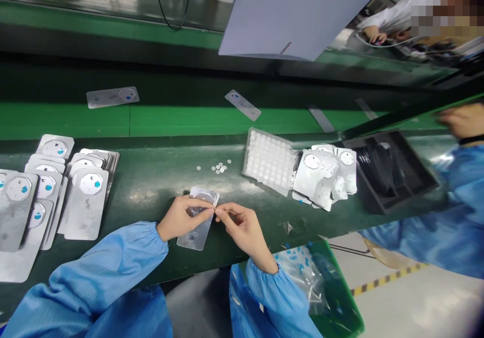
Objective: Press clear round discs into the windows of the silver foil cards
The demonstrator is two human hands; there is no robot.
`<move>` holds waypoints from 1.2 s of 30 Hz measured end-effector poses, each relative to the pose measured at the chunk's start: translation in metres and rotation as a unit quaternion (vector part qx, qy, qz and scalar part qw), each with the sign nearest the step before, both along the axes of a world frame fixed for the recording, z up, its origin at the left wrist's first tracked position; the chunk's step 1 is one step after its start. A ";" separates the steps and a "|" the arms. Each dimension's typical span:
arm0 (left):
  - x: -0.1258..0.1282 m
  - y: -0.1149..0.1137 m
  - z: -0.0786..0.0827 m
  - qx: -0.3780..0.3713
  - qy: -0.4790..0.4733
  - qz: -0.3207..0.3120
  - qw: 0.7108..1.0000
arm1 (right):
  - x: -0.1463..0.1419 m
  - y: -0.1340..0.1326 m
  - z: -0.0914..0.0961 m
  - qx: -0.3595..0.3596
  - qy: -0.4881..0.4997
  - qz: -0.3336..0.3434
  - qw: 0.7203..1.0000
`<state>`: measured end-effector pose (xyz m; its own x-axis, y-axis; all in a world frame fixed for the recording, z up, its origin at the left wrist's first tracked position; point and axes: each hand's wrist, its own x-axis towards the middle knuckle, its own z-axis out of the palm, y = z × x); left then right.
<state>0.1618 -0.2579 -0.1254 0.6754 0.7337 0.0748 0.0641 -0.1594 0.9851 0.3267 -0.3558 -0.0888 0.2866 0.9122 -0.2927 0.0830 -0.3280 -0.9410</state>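
Observation:
My left hand (184, 217) grips a clear plastic blister card (196, 229) that rests on the dark green bench, fingers curled over its round dome. My right hand (240, 224) is pinched at the card's top right edge, touching the left fingertips; what it pinches is too small to make out. Both arms wear blue sleeves. Just beyond the hands lie several small white discs (219, 167) loose on the bench.
Stacks of grey blister cards with blue dots (56, 186) lie at left. A white cell tray (269, 161), a pile of cards (327, 174) and a black tray (393, 176) sit at right. Two cards (112, 97) ride the green belt. A co-worker's blue sleeve (454, 212) reaches in at right. A bin with a plastic bag (317, 282) stands below.

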 end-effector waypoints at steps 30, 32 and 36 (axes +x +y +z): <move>-0.004 -0.001 -0.001 -0.012 0.007 -0.021 1.000 | -0.020 0.001 -0.012 0.054 -0.139 -0.079 0.986; -0.005 -0.002 -0.002 -0.025 -0.003 -0.024 0.999 | -0.022 0.003 -0.012 0.057 -0.150 -0.087 0.983; -0.005 -0.003 -0.006 -0.054 -0.020 -0.031 0.998 | -0.023 0.005 -0.012 0.049 -0.148 -0.089 0.984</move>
